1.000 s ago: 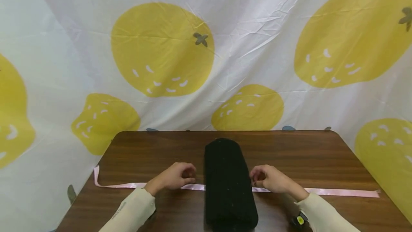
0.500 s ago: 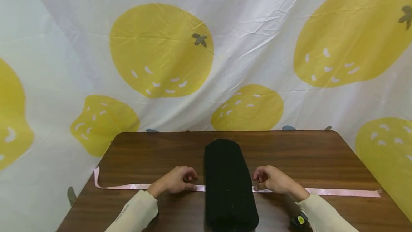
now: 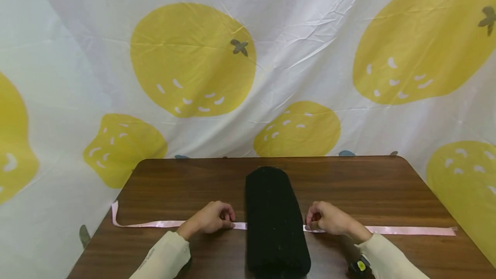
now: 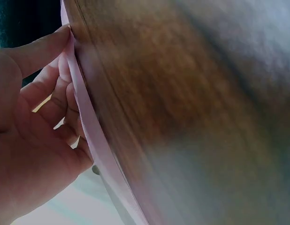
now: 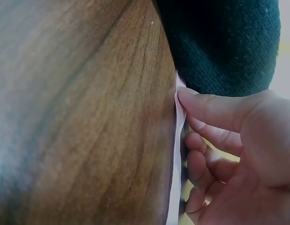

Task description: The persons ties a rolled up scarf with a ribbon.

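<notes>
Pink ribbon (image 3: 410, 230) is laid across wood-grain table (image 3: 193, 188), passed under black roll (image 3: 275, 223); full span is shown only by head view. At wrist views, ribbon is seen clamped in fingers of left hand (image 3: 212, 218) and right hand (image 3: 329, 218), 1 each side of roll. Lemon-print cloth (image 3: 302, 33) is hung behind.

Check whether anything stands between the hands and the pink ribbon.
Nothing visible does: the left hand and right hand both pinch the pink ribbon. The black roll lies across it, between the hands.
</notes>
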